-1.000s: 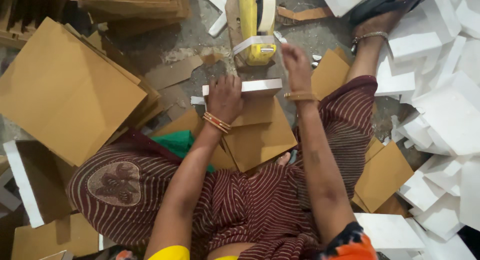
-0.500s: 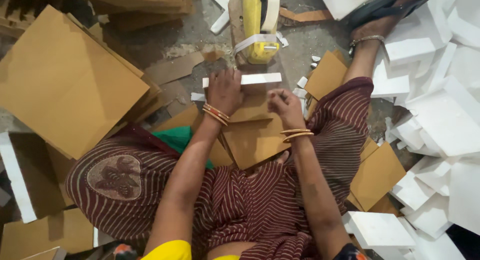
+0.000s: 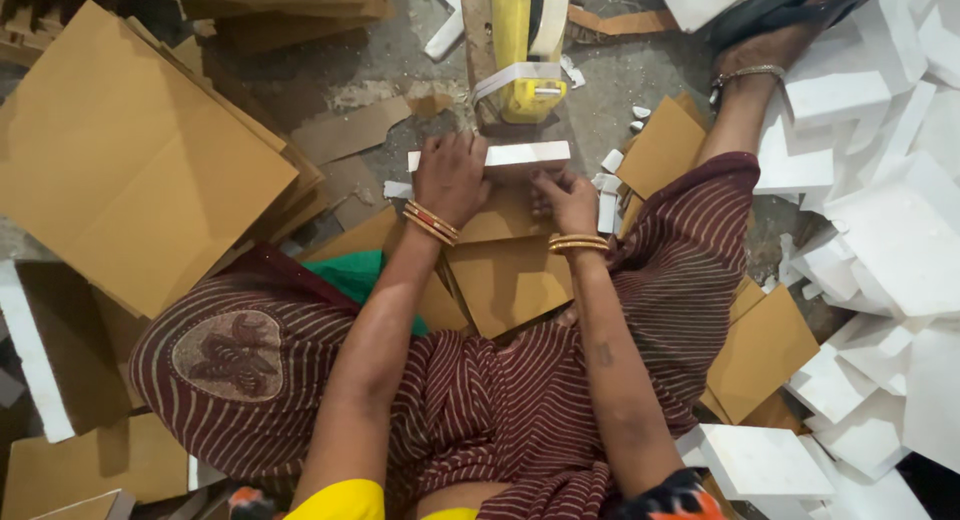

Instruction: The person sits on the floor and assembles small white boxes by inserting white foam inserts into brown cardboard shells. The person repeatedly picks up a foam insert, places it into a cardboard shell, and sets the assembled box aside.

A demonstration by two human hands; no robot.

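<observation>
I sit on the floor with a brown cardboard sheet [image 3: 510, 275] lying in front of my lap. A long white foam strip [image 3: 525, 156] lies along the sheet's far edge. My left hand [image 3: 450, 175] presses down on the strip's left part, fingers curled over it. My right hand [image 3: 565, 198] rests at the strip's near edge on the cardboard, fingers touching both. Both wrists wear bangles. Just beyond the strip stands a yellow tape dispenser [image 3: 520, 50] with a white tape roll.
A large stack of brown cardboard sheets [image 3: 130, 160] lies at the left. White foam blocks [image 3: 880, 230] are heaped at the right. More cardboard pieces [image 3: 765, 350] sit beside my right knee. My foot [image 3: 760, 55] with an anklet reaches toward the top right.
My right hand has come back from the tape dispenser down to the foam strip and cardboard. My left hand has stayed on the strip.
</observation>
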